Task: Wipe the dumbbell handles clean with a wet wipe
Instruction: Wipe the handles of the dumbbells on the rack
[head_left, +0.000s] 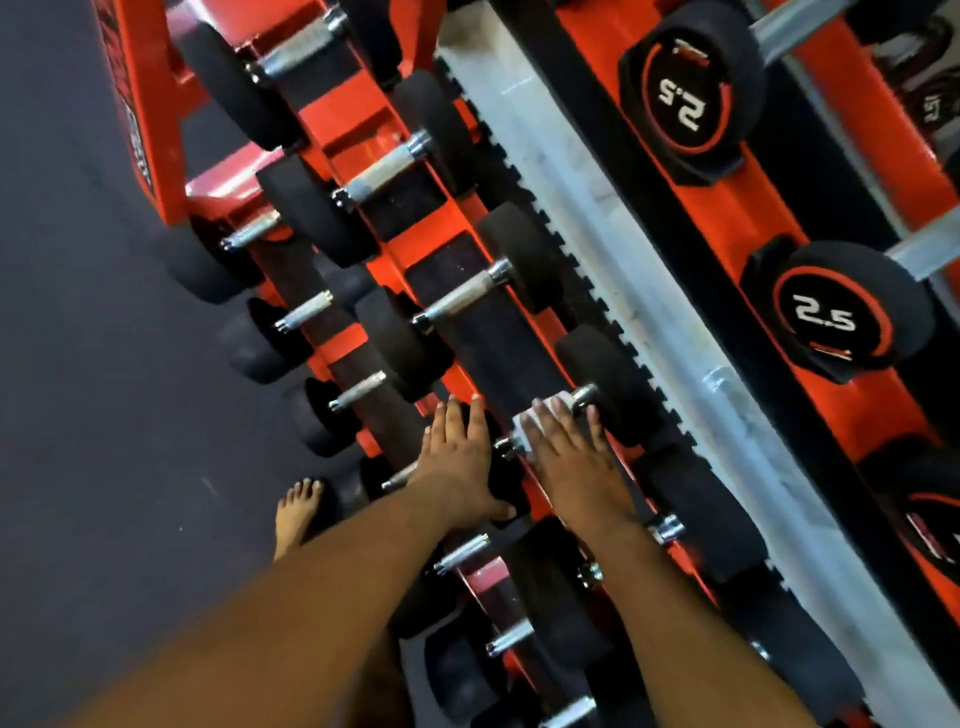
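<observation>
White wet wipe (535, 426) and knurled steel dumbbell handle (566, 405) lie mostly hidden under the flat-fingered right hand (571, 462); left hand (460, 457) rests spread on a black dumbbell head (498, 467). Round black plates (836, 312) read "2.5".

Two hands (457, 457), one wipe (524, 428), two 2.5 plates (826, 312).

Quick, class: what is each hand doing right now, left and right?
Left hand: open, resting flat on a black dumbbell head, holding nothing.
Right hand: open, fingers straight, pressing a white wet wipe onto a silver metal dumbbell handle.
</observation>
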